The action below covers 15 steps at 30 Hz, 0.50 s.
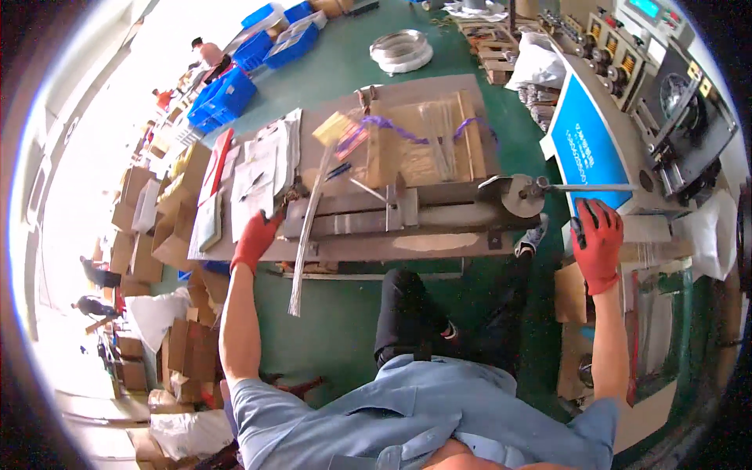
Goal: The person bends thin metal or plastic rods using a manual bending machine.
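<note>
Workshop counter (pixel 337 110): metal fixture (pixel 462 216) along near edge, presumably for reach; wire bundle (pixel 304 251) across it. Left hand (pixel 256 239) by fixture's left end, grip unclear; right hand (pixel 598 244), fingers parted, beside lever (pixel 591 188).

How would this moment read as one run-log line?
left hand: by metal fixture; right hand: near rod; wire bundle: across fixture

Two gloved hands (pixel 599 244), one workbench (pixel 333 104)
</note>
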Available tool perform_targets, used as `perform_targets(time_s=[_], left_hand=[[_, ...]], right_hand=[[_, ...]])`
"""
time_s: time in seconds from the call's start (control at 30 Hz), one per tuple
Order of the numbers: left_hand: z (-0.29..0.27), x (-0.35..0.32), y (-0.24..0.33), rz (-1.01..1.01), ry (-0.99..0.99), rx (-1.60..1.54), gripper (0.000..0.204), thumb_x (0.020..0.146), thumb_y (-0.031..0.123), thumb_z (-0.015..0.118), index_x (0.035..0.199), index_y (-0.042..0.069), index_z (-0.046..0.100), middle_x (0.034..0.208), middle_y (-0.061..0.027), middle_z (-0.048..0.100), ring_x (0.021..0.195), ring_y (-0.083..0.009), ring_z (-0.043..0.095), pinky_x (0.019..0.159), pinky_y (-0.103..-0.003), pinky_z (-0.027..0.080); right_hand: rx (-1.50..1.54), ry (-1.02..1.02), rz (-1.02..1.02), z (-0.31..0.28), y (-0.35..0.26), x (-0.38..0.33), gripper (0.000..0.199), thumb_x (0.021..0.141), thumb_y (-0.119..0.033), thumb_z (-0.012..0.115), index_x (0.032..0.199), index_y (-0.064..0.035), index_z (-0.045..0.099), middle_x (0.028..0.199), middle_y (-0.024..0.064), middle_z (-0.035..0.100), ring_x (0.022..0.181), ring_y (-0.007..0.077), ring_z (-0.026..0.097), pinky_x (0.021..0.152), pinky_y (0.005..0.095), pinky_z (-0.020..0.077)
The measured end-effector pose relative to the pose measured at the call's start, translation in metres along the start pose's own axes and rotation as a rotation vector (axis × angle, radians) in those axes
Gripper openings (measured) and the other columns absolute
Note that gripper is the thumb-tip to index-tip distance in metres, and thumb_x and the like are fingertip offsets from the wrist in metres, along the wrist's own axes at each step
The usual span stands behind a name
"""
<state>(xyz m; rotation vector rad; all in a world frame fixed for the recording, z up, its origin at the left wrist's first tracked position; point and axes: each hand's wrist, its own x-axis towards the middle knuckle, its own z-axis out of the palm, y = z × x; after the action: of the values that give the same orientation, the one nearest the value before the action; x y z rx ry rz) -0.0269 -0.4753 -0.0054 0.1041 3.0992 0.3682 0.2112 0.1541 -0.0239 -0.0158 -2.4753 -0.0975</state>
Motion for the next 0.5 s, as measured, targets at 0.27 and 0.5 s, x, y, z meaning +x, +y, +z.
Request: perform_targets(time_s=[0.27,0.5], left_hand=[[0.067,-0.083,0.015,-0.107,-0.143,-0.097,0.060,0.075,0.048,0.068,0.093,-0.006,0.050,0.089,-0.0296,0.062,0.091,-0.0409,0.061,0.077,-0.047,0.047],[0.101,-0.091,0.030,-0.209,0.135,-0.899,0.008,0.084,0.011,0.059,0.083,0.003,0.058,0.072,0.0015,0.055,0.061,-0.0073,0.046,0.054,-0.025,0.042]], right_hand=[[0.197,-0.139,-0.038,-0.004,-0.037,-0.009,0.048,0.071,-0.018,0.070,0.116,-0.0092,0.057,0.116,0.0109,0.054,0.110,0.0314,0.048,0.095,0.0454,0.0374],[0.272,-0.216,-0.081,-0.009,-0.056,-0.025,0.044,0.073,-0.019,0.070,0.115,-0.0103,0.059,0.111,0.0095,0.058,0.106,0.0298,0.051,0.093,0.0444,0.0392]])
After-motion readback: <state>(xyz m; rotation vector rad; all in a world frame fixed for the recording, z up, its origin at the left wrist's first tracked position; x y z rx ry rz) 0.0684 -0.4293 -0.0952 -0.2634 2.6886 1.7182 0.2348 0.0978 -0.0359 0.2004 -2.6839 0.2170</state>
